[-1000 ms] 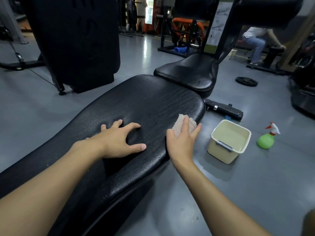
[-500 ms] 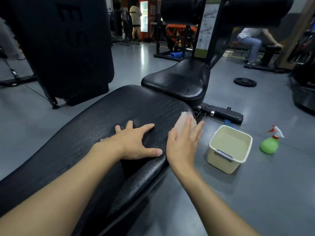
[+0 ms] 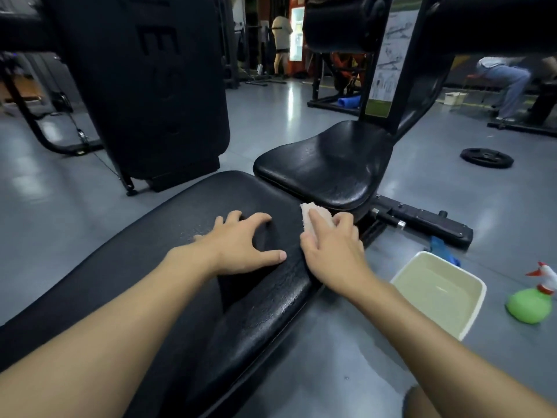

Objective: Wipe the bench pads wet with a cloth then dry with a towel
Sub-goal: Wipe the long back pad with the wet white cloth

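A long black back pad (image 3: 168,267) runs from the lower left toward the middle, and a smaller black seat pad (image 3: 328,167) sits just beyond it. My right hand (image 3: 331,251) presses a pale pink cloth (image 3: 310,217) flat on the back pad's far right corner, close to the gap before the seat pad. My left hand (image 3: 241,245) rests on the back pad beside it, fingers spread, holding nothing. The pad surface near my hands looks wet and shiny.
A cream basin (image 3: 440,294) of water stands on the grey floor right of the bench, a green spray bottle (image 3: 533,300) beside it. A blue cloth (image 3: 443,248) lies by the bench frame (image 3: 422,221). A weight plate (image 3: 486,158) lies farther back. People stand in the background.
My right hand has slid the cloth forward along the pad's right edge to its far corner. My left hand has shifted forward too, and my head has come closer and lower.
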Action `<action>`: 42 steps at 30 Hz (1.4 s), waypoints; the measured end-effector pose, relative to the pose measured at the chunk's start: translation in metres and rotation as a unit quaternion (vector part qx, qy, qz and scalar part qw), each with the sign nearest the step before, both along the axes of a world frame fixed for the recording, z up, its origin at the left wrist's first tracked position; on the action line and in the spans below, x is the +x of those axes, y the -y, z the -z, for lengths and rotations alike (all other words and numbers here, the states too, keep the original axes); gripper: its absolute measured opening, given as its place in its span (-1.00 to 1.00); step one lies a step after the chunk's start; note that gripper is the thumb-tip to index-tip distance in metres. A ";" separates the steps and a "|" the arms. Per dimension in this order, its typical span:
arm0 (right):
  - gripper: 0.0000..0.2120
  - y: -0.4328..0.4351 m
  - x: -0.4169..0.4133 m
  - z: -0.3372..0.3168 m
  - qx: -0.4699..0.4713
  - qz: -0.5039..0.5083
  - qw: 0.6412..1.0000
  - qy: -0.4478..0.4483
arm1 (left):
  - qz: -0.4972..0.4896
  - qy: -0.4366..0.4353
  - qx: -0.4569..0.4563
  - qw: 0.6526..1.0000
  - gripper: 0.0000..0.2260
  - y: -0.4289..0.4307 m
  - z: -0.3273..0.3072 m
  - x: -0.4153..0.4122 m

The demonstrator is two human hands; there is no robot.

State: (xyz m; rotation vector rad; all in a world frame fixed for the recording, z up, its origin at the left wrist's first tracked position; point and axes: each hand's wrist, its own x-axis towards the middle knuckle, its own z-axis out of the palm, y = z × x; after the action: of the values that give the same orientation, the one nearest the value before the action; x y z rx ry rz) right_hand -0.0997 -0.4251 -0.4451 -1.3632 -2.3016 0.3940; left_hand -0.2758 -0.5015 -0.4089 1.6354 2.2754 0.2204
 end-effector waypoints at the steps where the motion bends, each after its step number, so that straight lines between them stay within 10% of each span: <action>1: -0.69 -0.007 0.001 0.001 -0.032 -0.043 0.998 -0.037 | -0.009 0.011 -0.008 1.000 -0.09 -0.007 -0.001 0.000; 10: -0.55 -0.057 -0.001 -0.011 -0.040 -0.224 0.974 0.002 | -0.050 -0.017 -0.022 0.998 -0.23 -0.024 -0.010 -0.004; 16: -0.54 -0.019 0.017 -0.005 0.090 -0.127 0.988 0.015 | -0.028 0.010 -0.038 0.999 -0.21 -0.033 -0.015 -0.016; 28: -0.49 -0.082 -0.030 -0.033 -0.099 -0.288 0.949 0.078 | -0.049 0.046 -0.012 0.998 0.07 -0.039 0.009 -0.048; 42: -0.23 -0.082 -0.037 -0.043 -0.072 -0.339 0.925 0.157 | -0.093 0.038 -0.038 0.994 0.18 -0.034 0.010 -0.076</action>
State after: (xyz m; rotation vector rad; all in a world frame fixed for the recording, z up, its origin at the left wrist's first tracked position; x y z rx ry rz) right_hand -0.1370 -0.3431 -0.4024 -0.6684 -3.0389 0.5944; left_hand -0.3521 -0.4671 -0.4185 1.3545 2.3483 0.2327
